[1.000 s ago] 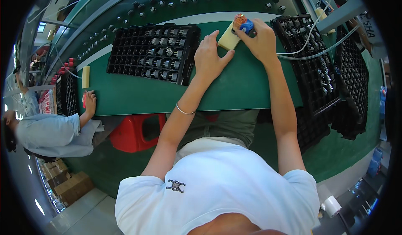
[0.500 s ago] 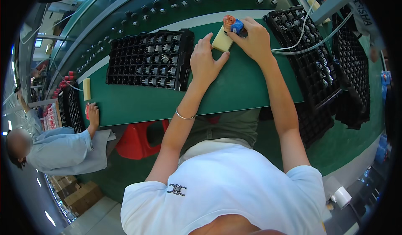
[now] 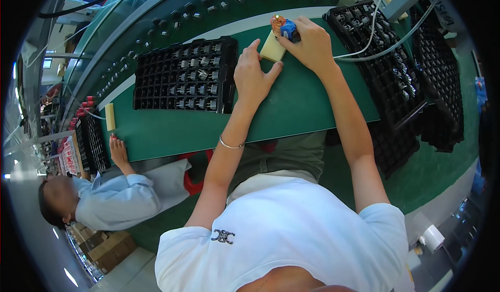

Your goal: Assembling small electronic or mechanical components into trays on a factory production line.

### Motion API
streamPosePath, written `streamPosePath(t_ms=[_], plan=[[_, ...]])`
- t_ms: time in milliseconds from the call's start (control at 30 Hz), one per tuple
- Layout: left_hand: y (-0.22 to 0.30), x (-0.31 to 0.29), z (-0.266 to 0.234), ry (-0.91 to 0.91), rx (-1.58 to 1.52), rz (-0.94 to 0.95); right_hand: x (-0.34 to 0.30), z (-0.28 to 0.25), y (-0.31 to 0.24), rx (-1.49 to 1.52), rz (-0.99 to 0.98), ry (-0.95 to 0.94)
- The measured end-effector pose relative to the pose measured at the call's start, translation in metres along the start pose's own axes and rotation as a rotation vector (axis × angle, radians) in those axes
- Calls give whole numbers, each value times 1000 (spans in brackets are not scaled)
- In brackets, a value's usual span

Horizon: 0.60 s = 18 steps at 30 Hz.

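My right hand (image 3: 311,45) grips a small rounded blue-and-orange object (image 3: 286,29) whose exact kind I cannot make out. It sits at the far end of a pale yellow block (image 3: 273,49) on the green tabletop (image 3: 182,130). My left hand (image 3: 252,74) lies beside the block's left side, fingers stretched and thumb spread, holding nothing. Left of it is a black compartment tray (image 3: 151,95), its right part filled with small grey pieces with metal pins and its left part largely without them.
More black trays (image 3: 377,58) with small parts lie on the right, crossed by a white tube (image 3: 364,59). Beyond the table's far edge, small parts stand spaced out on a green surface (image 3: 229,18). A co-worker (image 3: 125,201) leans in at left, near another yellow block (image 3: 110,116).
My hands keep nearly the same pose around the block and the blue-and-orange object. The co-worker has moved right and closer, now covering much of the red stool. The view has shifted slightly.
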State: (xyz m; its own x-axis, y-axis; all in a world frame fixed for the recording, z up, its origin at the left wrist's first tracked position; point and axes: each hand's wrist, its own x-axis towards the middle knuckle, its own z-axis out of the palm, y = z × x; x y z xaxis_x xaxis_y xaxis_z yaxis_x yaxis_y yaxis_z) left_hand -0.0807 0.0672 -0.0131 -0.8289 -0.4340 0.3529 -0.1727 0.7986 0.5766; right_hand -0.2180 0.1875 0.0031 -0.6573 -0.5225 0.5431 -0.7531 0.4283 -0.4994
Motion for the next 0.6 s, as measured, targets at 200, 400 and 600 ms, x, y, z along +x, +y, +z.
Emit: streamPosePath(t_ms=[200, 400, 600], plan=[[1, 1, 0, -1, 5, 3, 0, 0, 0, 4, 7, 1], [0, 1, 0, -6, 8, 2, -1, 1, 0, 22, 0, 17], [1, 1, 0, 0, 3, 3, 0, -1, 1, 13, 8, 0]])
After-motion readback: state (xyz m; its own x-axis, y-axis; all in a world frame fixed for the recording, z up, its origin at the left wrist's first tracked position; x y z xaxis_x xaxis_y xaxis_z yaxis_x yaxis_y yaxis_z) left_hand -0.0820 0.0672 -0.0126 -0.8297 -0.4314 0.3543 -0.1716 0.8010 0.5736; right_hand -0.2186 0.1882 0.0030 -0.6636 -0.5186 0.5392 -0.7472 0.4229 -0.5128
